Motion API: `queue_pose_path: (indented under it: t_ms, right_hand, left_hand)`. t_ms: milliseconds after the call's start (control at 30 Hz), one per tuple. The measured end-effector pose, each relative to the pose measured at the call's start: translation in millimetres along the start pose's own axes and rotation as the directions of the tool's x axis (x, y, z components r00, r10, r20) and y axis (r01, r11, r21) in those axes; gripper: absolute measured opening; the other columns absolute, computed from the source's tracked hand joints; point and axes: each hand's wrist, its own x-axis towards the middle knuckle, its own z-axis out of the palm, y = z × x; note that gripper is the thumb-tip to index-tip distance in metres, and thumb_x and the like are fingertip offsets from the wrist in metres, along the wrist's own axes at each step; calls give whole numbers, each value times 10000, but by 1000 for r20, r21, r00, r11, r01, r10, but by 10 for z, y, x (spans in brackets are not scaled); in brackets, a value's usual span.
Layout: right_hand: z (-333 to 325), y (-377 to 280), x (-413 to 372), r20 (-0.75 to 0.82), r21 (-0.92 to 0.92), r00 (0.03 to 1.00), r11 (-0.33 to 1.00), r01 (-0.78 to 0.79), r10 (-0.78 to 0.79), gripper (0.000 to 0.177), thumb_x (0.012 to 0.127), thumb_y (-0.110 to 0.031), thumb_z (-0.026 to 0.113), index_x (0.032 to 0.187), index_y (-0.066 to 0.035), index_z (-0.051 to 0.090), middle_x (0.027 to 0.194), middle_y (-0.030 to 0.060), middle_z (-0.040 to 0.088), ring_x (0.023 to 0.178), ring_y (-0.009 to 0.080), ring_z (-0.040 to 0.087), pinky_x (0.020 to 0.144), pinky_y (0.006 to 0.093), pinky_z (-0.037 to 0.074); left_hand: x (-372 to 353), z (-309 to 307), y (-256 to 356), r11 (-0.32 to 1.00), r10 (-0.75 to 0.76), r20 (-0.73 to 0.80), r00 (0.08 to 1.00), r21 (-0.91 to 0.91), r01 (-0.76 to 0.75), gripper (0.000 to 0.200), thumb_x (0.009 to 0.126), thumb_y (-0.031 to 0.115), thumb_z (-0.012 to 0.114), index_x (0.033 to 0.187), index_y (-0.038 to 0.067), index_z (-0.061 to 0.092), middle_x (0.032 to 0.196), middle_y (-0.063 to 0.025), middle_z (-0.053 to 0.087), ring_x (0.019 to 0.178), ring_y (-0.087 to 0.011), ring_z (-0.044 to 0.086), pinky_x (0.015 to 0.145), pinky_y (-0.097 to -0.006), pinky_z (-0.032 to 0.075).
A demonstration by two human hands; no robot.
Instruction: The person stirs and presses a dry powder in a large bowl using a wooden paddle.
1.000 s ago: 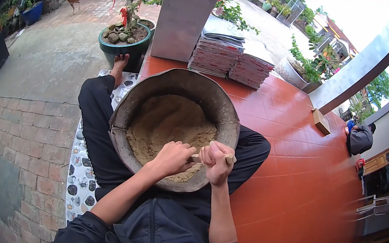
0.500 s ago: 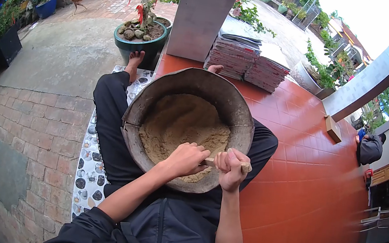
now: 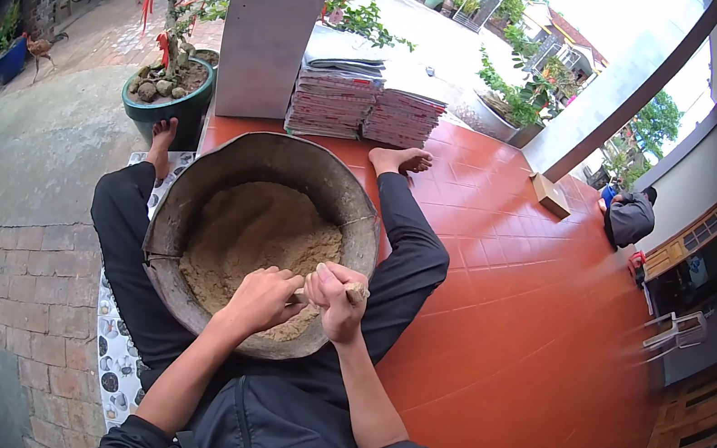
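A large round, worn container (image 3: 173,207) with a dark, uneven rim rests tilted between my legs. Inside lies brown, sawdust-like powder (image 3: 252,232), with a hollow in its middle. Over the near right part of the powder, my right hand (image 3: 336,301) is wrapped around a short wooden stick (image 3: 357,293), whose end pokes out at the right. My left hand (image 3: 266,296) is closed on the stick's other end, just left of my right hand. The stick's far end is hidden by my left fingers.
Stacks of bundled paper (image 3: 335,97) stand by a pillar (image 3: 274,29). Left of it is a potted bonsai (image 3: 171,92). A small cardboard box (image 3: 550,196) lies on the red tiled floor (image 3: 490,334). Another person (image 3: 630,216) sits at the right, near a wall.
My view has swung right, so the container and my hands appear further left. My right foot has come out beyond the container, the leg more stretched. Both hands keep hold of the stick.
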Motion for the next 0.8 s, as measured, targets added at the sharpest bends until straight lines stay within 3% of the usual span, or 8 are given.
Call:
queue_pose_path:
  t_ms: [300,567,633,667,733,800]
  right_hand:
    - [32,46,-44,-69,25,996,998,53,-52,374,938,-101,453,586,-77,329,495,-19,303,436,77,259,454,274,259]
    - [138,80,-84,-147,-15,982,993,116,-117,377,934,-86,451,581,-68,323,494,-17,306,439,79,258,453,275,255]
    - [179,-3,-97,-82,-198,978,965,171,-190,356,925,-100,492,590,-30,396,535,10,396,470,82,373,454,279,290]
    - [293,-83,-87,-82,-275,951,924,266,-298,369,911,-91,492,563,-6,400,494,22,393,425,110,344,453,284,280]
    - [356,-200,-14,25,-503,906,778,376,-422,334,888,-94,521,582,10,441,494,47,397,422,141,403,439,308,307]
    - [315,-72,162,105,-531,862,705,470,-496,317,872,-96,549,593,7,438,509,87,411,424,189,434,437,332,334]
  left_hand:
    - [-5,24,0,997,8,-2,1000,-83,-8,250,774,251,691,873,41,595,803,-142,630,801,-332,617,724,-444,500]
    - [-23,-17,-27,999,30,23,999,-21,-29,223,754,220,677,852,44,581,786,-125,614,800,-320,617,682,-445,503]
    - [11,-38,-11,999,30,-78,997,-7,-31,206,750,214,668,832,51,573,801,-112,603,803,-312,614,661,-431,509]
    - [71,-55,-21,999,35,-84,996,3,-35,206,750,214,668,832,51,573,801,-112,603,803,-312,614,661,-431,509]
    - [170,-36,-7,998,2,-229,974,-60,-16,193,758,220,652,814,59,562,815,-106,591,803,-311,609,652,-418,516]
    - [314,7,-13,992,-56,-261,964,-126,23,186,769,220,631,819,48,581,863,-128,607,826,-330,610,678,-431,516]
